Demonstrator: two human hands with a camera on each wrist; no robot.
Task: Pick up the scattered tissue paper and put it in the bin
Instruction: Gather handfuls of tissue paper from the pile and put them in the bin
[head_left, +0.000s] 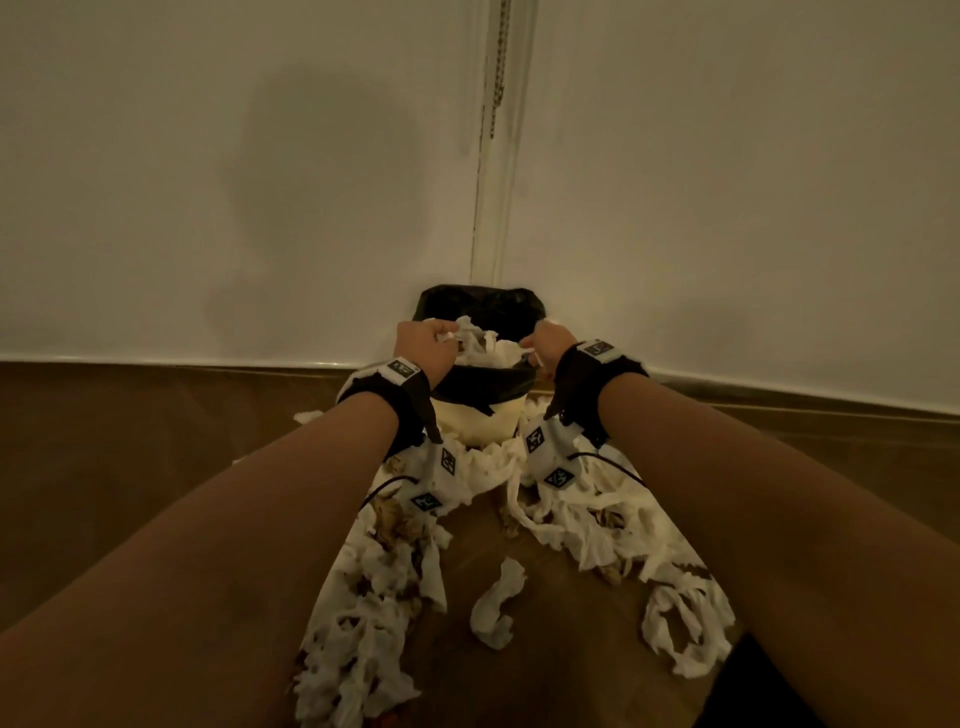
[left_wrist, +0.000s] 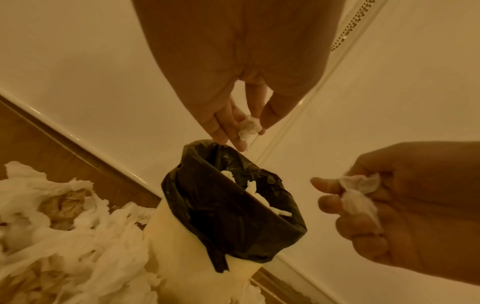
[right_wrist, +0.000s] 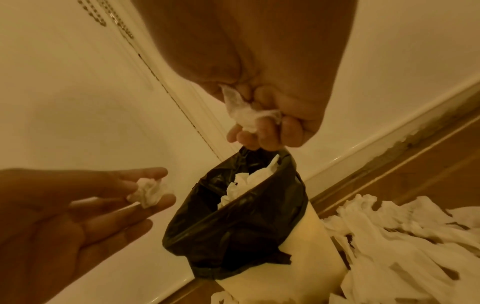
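A cream bin (head_left: 478, 421) with a black liner (head_left: 483, 306) stands in the wall corner, with white tissue (head_left: 483, 348) piled inside. Both hands hover over its rim. My left hand (head_left: 428, 340) pinches a small tissue wad (left_wrist: 249, 126) between thumb and fingers, above the liner's edge (left_wrist: 197, 148). My right hand (head_left: 543, 348) grips a crumpled piece of tissue (right_wrist: 244, 113) in curled fingers, just above the bin's mouth (right_wrist: 249, 181). Scattered tissue paper (head_left: 374, 597) lies in heaps on the floor in front of the bin.
White walls (head_left: 208, 182) meet in the corner behind the bin, with a beaded cord (head_left: 498, 67) hanging there. A brown floor (head_left: 104, 467) carries tissue strips on the right (head_left: 613, 525) and one loose piece (head_left: 496, 603) in the middle.
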